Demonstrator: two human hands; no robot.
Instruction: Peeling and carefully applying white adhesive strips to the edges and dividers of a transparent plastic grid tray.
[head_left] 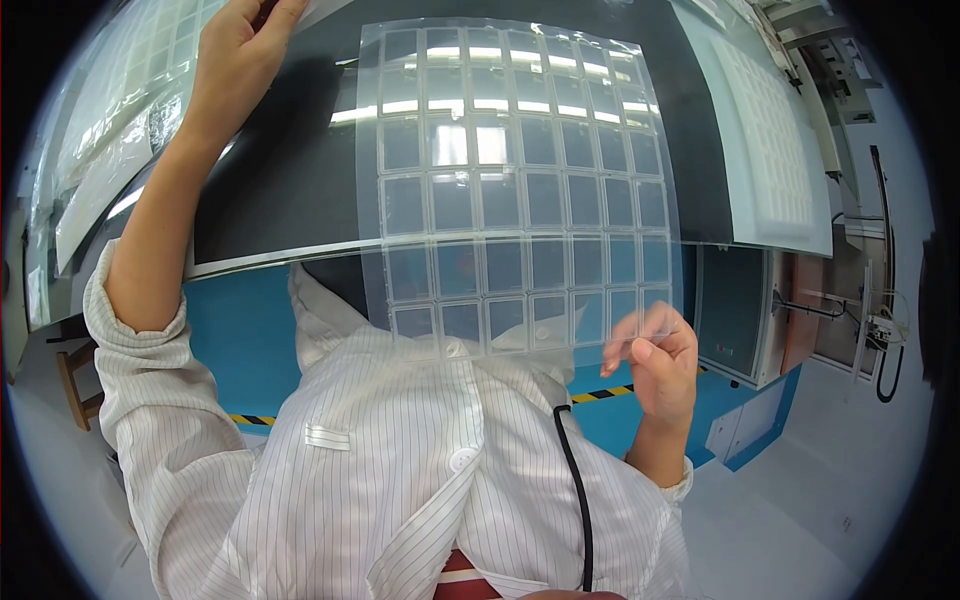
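Now the right hand [660, 365] pinches the clear blister tray [452, 205] by its near corner; it spreads forward and left over the black tabletop [285, 185]. The farther left hand's [243, 28] grip is unclear.

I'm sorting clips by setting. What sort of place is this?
Probably a factory or workshop: a clear plastic sheet of rectangular compartments extends over the edge of a dark worktop, and yellow-and-black striped tape shows below.
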